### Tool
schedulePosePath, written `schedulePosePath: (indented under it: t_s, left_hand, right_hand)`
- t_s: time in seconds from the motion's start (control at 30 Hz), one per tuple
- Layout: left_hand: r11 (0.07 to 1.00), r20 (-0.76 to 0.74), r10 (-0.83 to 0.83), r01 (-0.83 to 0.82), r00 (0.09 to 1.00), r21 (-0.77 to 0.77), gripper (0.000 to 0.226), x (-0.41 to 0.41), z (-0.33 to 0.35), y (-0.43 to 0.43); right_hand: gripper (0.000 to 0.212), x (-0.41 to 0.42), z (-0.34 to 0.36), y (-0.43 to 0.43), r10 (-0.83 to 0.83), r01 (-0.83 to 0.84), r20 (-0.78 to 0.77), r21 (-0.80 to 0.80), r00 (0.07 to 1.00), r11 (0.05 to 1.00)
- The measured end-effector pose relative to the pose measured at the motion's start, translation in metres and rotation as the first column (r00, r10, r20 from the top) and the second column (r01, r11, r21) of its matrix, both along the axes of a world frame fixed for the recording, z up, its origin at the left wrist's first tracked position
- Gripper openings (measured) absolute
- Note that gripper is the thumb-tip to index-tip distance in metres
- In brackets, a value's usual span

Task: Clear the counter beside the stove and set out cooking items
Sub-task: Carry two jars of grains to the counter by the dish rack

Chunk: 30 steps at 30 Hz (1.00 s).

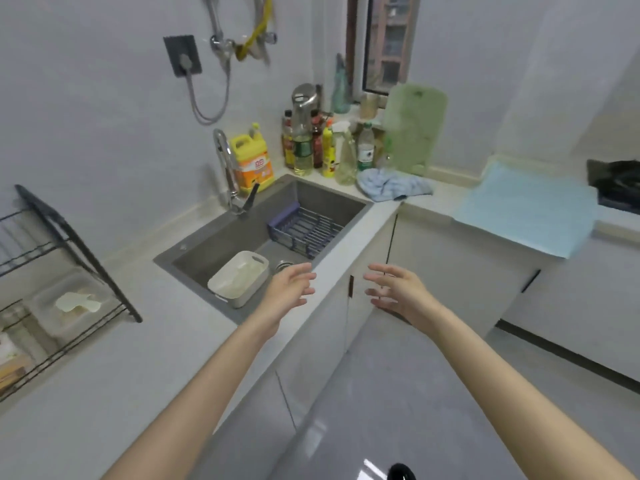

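both bare forearms reach forward from the bottom edge, over the pale floor and the white cabinet fronts. left hand [289,289] hangs above the front rim of the sink with its fingers spread and loosely curled, holding nothing. right hand [398,291] floats in front of the cabinet doors, well apart from any object, fingers likewise splayed and empty, palm turned toward the other hand

just beyond the left hand, a white plastic tub [239,277] sits in the grey sink [214,244], with a purple-grey drain basket [304,230] resting further back in the basin. at far left a black wire rack [69,258] stands on the counter [104,358]

behind the sink, a chrome tap [227,168] rises beside a yellow detergent jug [251,161]. in the corner a cluster of bottles [318,147] crowds together, and a crumpled blue cloth [393,185] lies just in front of them. a green cutting board [414,128] leans upright against the wall near the window

to the right, a light blue mat [526,209] covers the counter stretch next to the black stove [616,185], whose edge shows at the frame's right side; the mat's near edge overhangs the counter front
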<state>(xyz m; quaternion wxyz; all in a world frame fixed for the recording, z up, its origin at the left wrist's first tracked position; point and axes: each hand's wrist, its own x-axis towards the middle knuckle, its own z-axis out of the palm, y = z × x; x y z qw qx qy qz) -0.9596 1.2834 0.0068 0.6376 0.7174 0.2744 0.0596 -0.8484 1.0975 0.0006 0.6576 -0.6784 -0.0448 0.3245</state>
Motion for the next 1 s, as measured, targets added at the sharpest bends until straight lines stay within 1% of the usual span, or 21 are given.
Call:
schedulePosePath:
  t_s: [0.17, 0.33, 0.43, 0.5, 0.63, 0.77, 0.87, 1.0]
  left_hand:
    - [0.977, 0.016, -0.207, 0.206, 0.978, 0.056, 0.031, 0.110, 0.011, -0.067]
    - [0.942, 0.037, -0.333, 0.331, 0.942, 0.051, 0.034, 0.209, 0.017, -0.128]
    - [0.918, 0.058, -0.395, 0.393, 0.917, 0.045, 0.034, 0.262, 0.025, -0.168]
    - [0.899, 0.076, -0.439, 0.436, 0.895, 0.048, 0.033, 0.294, 0.030, -0.193]
    - [0.847, 0.084, -0.531, 0.530, 0.843, 0.037, 0.033, 0.360, 0.039, -0.252]
    - [0.779, 0.086, -0.627, 0.625, 0.774, 0.052, 0.035, 0.412, 0.040, -0.299]
    - [0.721, 0.075, -0.693, 0.691, 0.717, 0.054, 0.036, 0.457, 0.041, -0.341]
    - [0.643, 0.080, -0.765, 0.763, 0.639, 0.062, 0.036, 0.510, 0.040, -0.390]
  right_hand:
    - [0.033, 0.073, 0.010, -0.087, -0.183, 0.182, 0.060, 0.023, 0.981, 0.983]
    - [0.031, 0.145, 0.016, -0.155, -0.283, 0.282, 0.075, 0.030, 0.956, 0.959]
    - [0.026, 0.182, 0.023, -0.194, -0.332, 0.331, 0.083, 0.025, 0.940, 0.943]
    - [0.027, 0.205, 0.026, -0.219, -0.368, 0.368, 0.088, 0.024, 0.926, 0.930]
    - [0.031, 0.250, 0.033, -0.276, -0.477, 0.477, 0.095, 0.029, 0.874, 0.879]
    - [0.030, 0.281, 0.035, -0.322, -0.571, 0.570, 0.098, 0.042, 0.815, 0.820]
    - [0.027, 0.309, 0.033, -0.361, -0.657, 0.655, 0.103, 0.052, 0.747, 0.754]
    - [0.029, 0.343, 0.029, -0.406, -0.727, 0.725, 0.104, 0.058, 0.679, 0.686]
